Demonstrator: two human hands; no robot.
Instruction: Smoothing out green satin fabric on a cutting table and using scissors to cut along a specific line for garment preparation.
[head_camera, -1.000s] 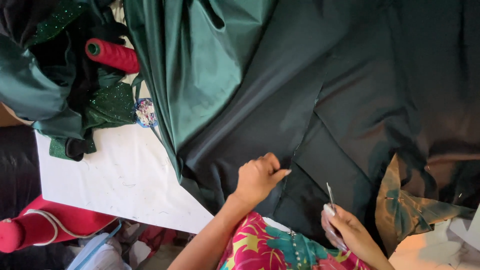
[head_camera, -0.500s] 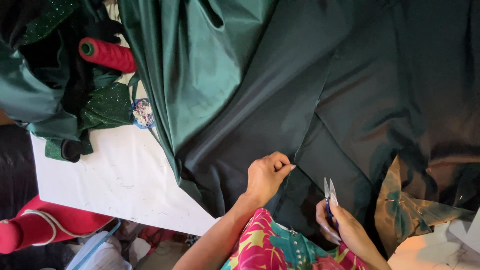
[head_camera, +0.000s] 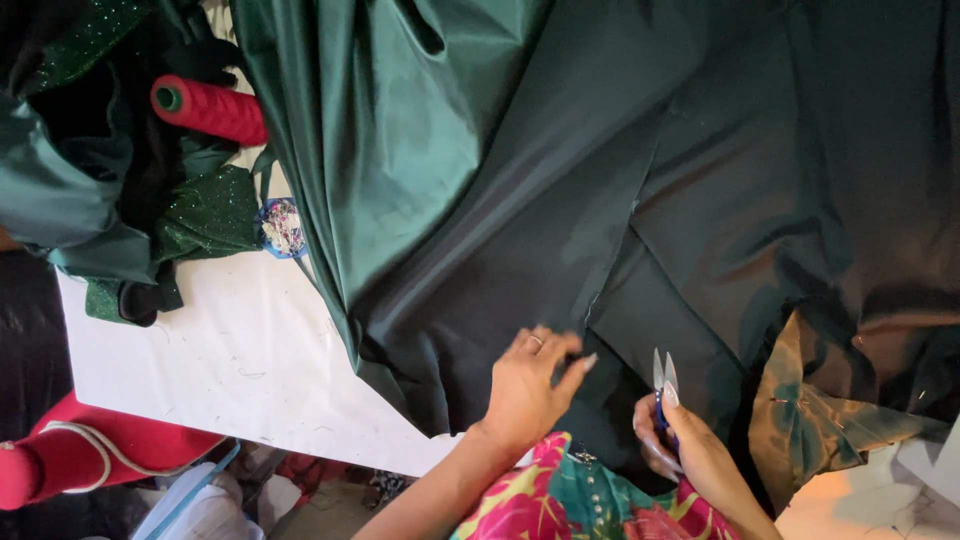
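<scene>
A white table (head_camera: 240, 370) carries draped dark green fabric (head_camera: 560, 200), a red thread cone (head_camera: 210, 110) and glittery green cloth (head_camera: 205, 215).

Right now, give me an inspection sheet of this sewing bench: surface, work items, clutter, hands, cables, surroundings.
Surface: white table, bare part with stray threads.
Work items: dark green satin fabric spread over the table; blue-handled thread snips.
Clutter: red thread cone, glittery green fabric, small round pin holder.
Hands: left hand pinches the fabric edge; right hand holds the snips, blades up.
Cables: nothing seen.
Surroundings: red padded item with white cord, patterned fabric piece.
</scene>
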